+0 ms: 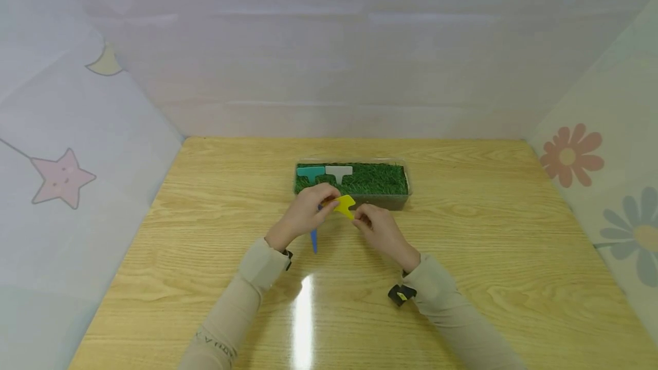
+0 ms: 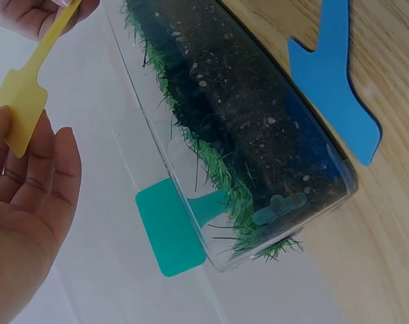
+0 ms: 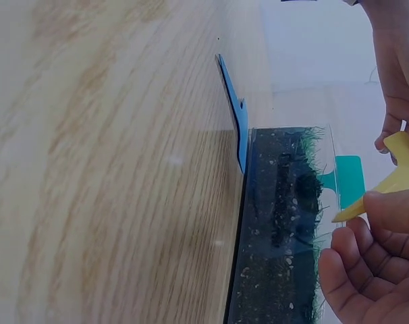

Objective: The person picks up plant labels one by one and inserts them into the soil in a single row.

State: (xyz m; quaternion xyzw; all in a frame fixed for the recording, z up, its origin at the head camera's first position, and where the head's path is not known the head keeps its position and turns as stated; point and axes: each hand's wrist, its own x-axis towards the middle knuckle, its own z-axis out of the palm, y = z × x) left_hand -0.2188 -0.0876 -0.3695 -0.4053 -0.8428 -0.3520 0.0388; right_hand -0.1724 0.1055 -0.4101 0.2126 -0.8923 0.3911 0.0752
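A yellow T-shaped plant label [image 1: 344,205] is held between both hands, just in front of a clear planter box [image 1: 409,183] of soil and green grass. My left hand [image 1: 307,208] pinches its wide head between thumb and fingers. Near the pointed stem, my right hand [image 1: 381,230] pinches the label with thumb and fingertips. A teal label [image 2: 169,227] and a white label [image 1: 338,172] stand upright in the grass at the box's left half. On the table lies a blue label [image 2: 338,84], close to the box and partly hidden under my left hand in the head view.
The wooden table [image 1: 488,233] extends on both sides of the planter. Behind it rises a pale wall [image 1: 349,61], with printed side panels at left and right. A bright reflection lies on the tabletop near the front.
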